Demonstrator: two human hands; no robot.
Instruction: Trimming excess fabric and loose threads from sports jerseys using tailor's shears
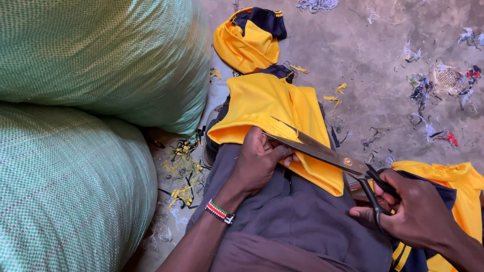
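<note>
I see my right hand (417, 212) wrapped tight around the black handles of a big pair of scissors (325, 155). The long blades point up and to the left, and they lie across a piece of yellow cloth (273, 110). I cannot tell if the blades are a little apart or pressed together. My left hand (258, 162) is closed down on the near edge of the yellow cloth, pinching it flat on my lap, just beside the blades. There is a bead band (219, 212) on that wrist.

The yellow cloth lies over my knee, between my two hands, and the scissors touch it. I think the cutting is partly done. Little yellow and dark scraps (183, 173) lie on the floor (378, 31) by my left side. One yellow and navy piece (249, 40) sits farther off on the floor, past the cloth. More yellow and navy cloth (458, 195) waits in a heap under my right hand, so I judge there is plenty left to cut.

Two big green sacks (58, 66) fill the left side, near my left arm
</note>
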